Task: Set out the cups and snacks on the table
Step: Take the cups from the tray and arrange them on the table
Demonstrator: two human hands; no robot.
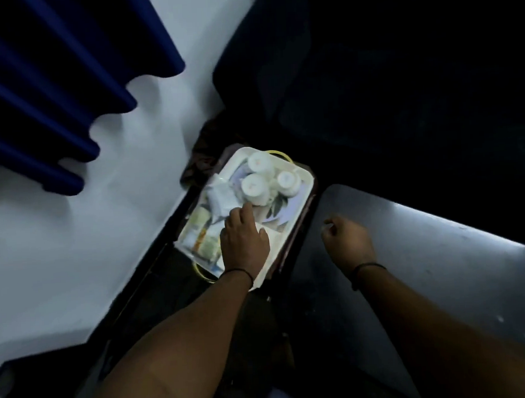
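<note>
A white tray (303, 178) with a leaf print holds three white cups (255, 188) standing upside down at its far end. Snack packets lie at its left: white ones (220, 198) and a green and yellow one (200, 231). My left hand (244, 239) rests palm down on the tray's near half, fingers reaching toward the packets and the nearest cup; I cannot tell if it grips anything. My right hand (347, 240) hovers over the grey table (440, 250) to the right of the tray, fingers curled in, nothing visible in it.
The tray sits on a dark low stand (300, 239) between a pale wall (104, 222) and the table. Blue curtain folds (51, 88) hang at the upper left. A dark seat (370, 71) fills the back. A brown cloth (204, 153) lies beyond the tray.
</note>
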